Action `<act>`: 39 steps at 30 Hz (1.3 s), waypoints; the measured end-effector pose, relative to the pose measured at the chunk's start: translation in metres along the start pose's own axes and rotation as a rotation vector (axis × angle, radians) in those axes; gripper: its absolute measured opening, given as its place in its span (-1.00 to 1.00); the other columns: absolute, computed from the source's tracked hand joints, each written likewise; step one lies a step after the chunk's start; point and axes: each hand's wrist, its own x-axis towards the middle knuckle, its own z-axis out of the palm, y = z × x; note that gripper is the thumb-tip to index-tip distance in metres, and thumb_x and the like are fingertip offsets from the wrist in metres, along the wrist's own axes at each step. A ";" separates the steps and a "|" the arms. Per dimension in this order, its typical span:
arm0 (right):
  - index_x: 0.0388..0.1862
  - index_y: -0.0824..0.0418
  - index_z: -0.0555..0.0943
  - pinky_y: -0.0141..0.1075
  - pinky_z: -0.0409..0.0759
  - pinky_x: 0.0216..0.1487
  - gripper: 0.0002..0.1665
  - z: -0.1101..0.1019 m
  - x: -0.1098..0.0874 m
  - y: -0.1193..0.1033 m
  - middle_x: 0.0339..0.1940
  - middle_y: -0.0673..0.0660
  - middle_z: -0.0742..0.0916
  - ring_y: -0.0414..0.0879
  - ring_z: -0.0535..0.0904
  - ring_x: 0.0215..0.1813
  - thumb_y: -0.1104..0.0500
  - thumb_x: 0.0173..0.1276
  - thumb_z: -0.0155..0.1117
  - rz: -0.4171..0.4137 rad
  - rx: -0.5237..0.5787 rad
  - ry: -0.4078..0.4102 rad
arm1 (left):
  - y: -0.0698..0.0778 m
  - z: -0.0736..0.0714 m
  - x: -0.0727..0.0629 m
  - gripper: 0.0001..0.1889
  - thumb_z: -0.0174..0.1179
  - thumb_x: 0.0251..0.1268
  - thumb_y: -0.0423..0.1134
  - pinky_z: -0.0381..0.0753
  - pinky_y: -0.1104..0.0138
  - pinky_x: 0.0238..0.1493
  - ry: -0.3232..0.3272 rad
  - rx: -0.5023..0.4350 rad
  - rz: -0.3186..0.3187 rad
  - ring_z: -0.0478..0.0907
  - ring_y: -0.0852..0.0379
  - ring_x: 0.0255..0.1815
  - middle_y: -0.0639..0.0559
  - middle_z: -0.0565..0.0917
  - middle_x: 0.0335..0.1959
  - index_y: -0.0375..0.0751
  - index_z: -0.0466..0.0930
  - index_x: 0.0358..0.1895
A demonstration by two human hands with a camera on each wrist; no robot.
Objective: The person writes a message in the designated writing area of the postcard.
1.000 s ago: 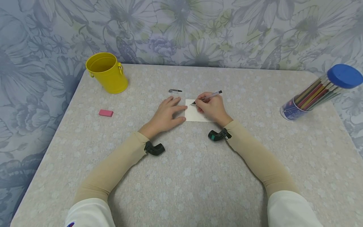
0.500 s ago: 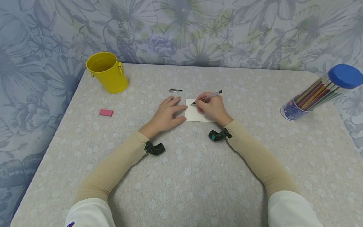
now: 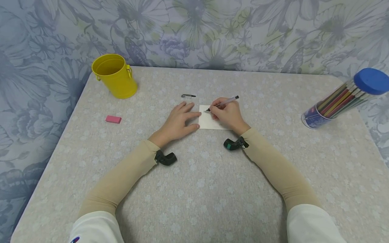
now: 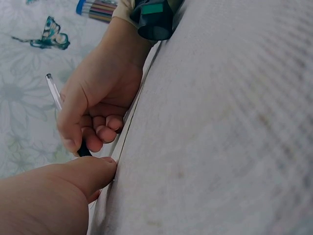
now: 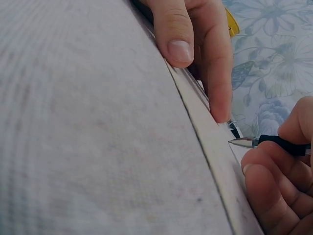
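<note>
My right hand (image 3: 227, 114) pinches a pen (image 3: 228, 101) with a clear barrel and black grip. In the right wrist view the metal pen tip (image 5: 243, 142) points down at a small white sheet of paper (image 3: 211, 122). Part of the sheet lies hidden under the right hand. At the sheet's left edge, my left hand (image 3: 179, 122) lies spread, its thumb and index fingertip touching the paper. The left thumb (image 4: 93, 172) shows close in the left wrist view. Just beyond the left fingertips lies a black and clear pen cap (image 3: 188, 96).
A yellow bucket (image 3: 117, 81) stands at the back left of the table (image 3: 194, 189). A pink eraser (image 3: 113, 119) lies in front of it. On the right, a blue-lidded tub of colored pencils (image 3: 337, 101) stands near the edge. A patterned wall (image 3: 197, 33) borders the table's back.
The head view has shifted very slightly. Both hands and the pen keep practically the same places on the paper.
</note>
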 end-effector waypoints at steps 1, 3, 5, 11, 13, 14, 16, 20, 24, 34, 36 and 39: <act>-0.33 0.26 0.74 -0.43 0.48 -0.56 -0.87 0.000 0.000 0.000 -0.64 0.17 0.72 -0.17 0.59 -0.64 0.25 0.34 0.27 -0.001 0.001 -0.001 | 0.000 0.000 0.000 -0.49 0.27 0.40 -0.03 -0.01 -0.22 0.64 0.001 0.000 0.001 0.05 -0.38 0.65 -0.33 0.29 0.57 -0.13 0.59 0.35; -0.33 0.26 0.74 -0.43 0.47 -0.56 -0.87 0.000 0.000 0.001 -0.64 0.16 0.72 -0.18 0.59 -0.63 0.25 0.34 0.28 -0.009 -0.004 -0.006 | 0.000 -0.001 0.000 -0.49 0.26 0.40 -0.03 -0.01 -0.22 0.64 0.001 -0.001 0.002 0.05 -0.38 0.65 -0.33 0.29 0.57 -0.13 0.59 0.35; -0.33 0.25 0.74 -0.44 0.46 -0.55 -0.87 0.000 0.000 0.001 -0.63 0.15 0.72 -0.18 0.58 -0.63 0.24 0.35 0.28 -0.017 -0.010 -0.012 | 0.001 -0.001 0.000 -0.49 0.26 0.40 -0.03 -0.01 -0.22 0.64 0.003 -0.001 0.003 0.05 -0.38 0.65 -0.33 0.30 0.57 -0.13 0.59 0.35; -0.34 0.24 0.73 -0.44 0.45 -0.55 -0.87 0.000 0.000 0.001 -0.64 0.14 0.72 -0.17 0.57 -0.63 0.25 0.34 0.27 -0.019 -0.015 -0.019 | 0.001 0.000 0.000 -0.49 0.27 0.40 -0.03 -0.02 -0.21 0.65 0.000 -0.005 -0.002 0.04 -0.38 0.65 -0.32 0.29 0.57 -0.12 0.59 0.35; -0.35 0.24 0.73 -0.44 0.44 -0.55 -0.87 0.000 0.000 0.001 -0.64 0.14 0.71 -0.18 0.56 -0.63 0.25 0.34 0.27 -0.015 -0.012 -0.020 | 0.000 0.000 0.000 -0.49 0.27 0.40 -0.03 -0.02 -0.20 0.65 0.001 -0.005 -0.002 0.04 -0.37 0.65 -0.32 0.29 0.57 -0.12 0.59 0.35; -0.35 0.24 0.73 -0.44 0.44 -0.55 -0.87 0.000 0.000 0.001 -0.64 0.15 0.71 -0.18 0.56 -0.63 0.25 0.34 0.27 -0.012 -0.009 -0.019 | 0.000 0.000 0.000 -0.49 0.27 0.40 -0.03 -0.02 -0.20 0.65 0.001 -0.005 -0.002 0.05 -0.37 0.65 -0.32 0.29 0.57 -0.12 0.59 0.34; -0.36 0.24 0.73 -0.44 0.43 -0.55 -0.87 0.000 0.000 0.001 -0.64 0.15 0.71 -0.18 0.55 -0.64 0.25 0.34 0.27 -0.010 -0.007 -0.017 | 0.000 0.000 0.000 -0.49 0.27 0.39 -0.03 -0.01 -0.21 0.65 0.002 -0.004 0.000 0.05 -0.38 0.65 -0.32 0.30 0.57 -0.12 0.59 0.34; -0.36 0.23 0.73 -0.43 0.42 -0.56 -0.86 0.000 0.001 0.002 -0.66 0.14 0.71 -0.17 0.55 -0.65 0.24 0.34 0.27 -0.001 -0.012 -0.012 | 0.001 -0.001 0.000 -0.49 0.27 0.39 -0.03 -0.01 -0.21 0.65 0.006 -0.005 0.004 0.06 -0.38 0.64 -0.33 0.30 0.56 -0.13 0.59 0.34; -0.37 0.22 0.73 -0.42 0.42 -0.57 -0.86 0.000 0.001 0.002 -0.67 0.12 0.70 -0.17 0.54 -0.66 0.23 0.32 0.25 0.004 -0.026 -0.010 | 0.001 -0.001 0.000 -0.49 0.27 0.40 -0.03 -0.01 -0.21 0.65 0.008 -0.007 0.008 0.06 -0.38 0.64 -0.34 0.30 0.56 -0.14 0.59 0.34; -0.40 0.23 0.72 -0.41 0.40 -0.60 -0.85 0.000 0.001 0.002 -0.69 0.15 0.69 -0.17 0.52 -0.69 0.27 0.31 0.23 0.004 -0.011 0.006 | 0.003 -0.001 -0.001 -0.49 0.28 0.39 -0.04 -0.01 -0.21 0.64 0.000 -0.008 0.006 0.06 -0.39 0.64 -0.34 0.30 0.56 -0.14 0.59 0.34; -0.39 0.23 0.72 -0.41 0.40 -0.58 -0.85 0.000 0.001 0.003 -0.68 0.16 0.69 -0.18 0.51 -0.68 0.27 0.32 0.24 0.007 -0.009 0.004 | 0.003 -0.001 -0.001 -0.49 0.28 0.39 -0.03 -0.01 -0.21 0.64 -0.001 -0.005 0.005 0.06 -0.38 0.64 -0.34 0.30 0.56 -0.14 0.59 0.34; -0.38 0.23 0.73 -0.42 0.41 -0.56 -0.86 0.000 0.001 0.004 -0.67 0.17 0.69 -0.19 0.52 -0.67 0.25 0.33 0.26 0.015 -0.002 -0.001 | 0.002 -0.001 -0.001 -0.49 0.27 0.39 -0.03 -0.01 -0.21 0.65 -0.002 -0.002 0.004 0.05 -0.38 0.64 -0.34 0.29 0.56 -0.13 0.59 0.34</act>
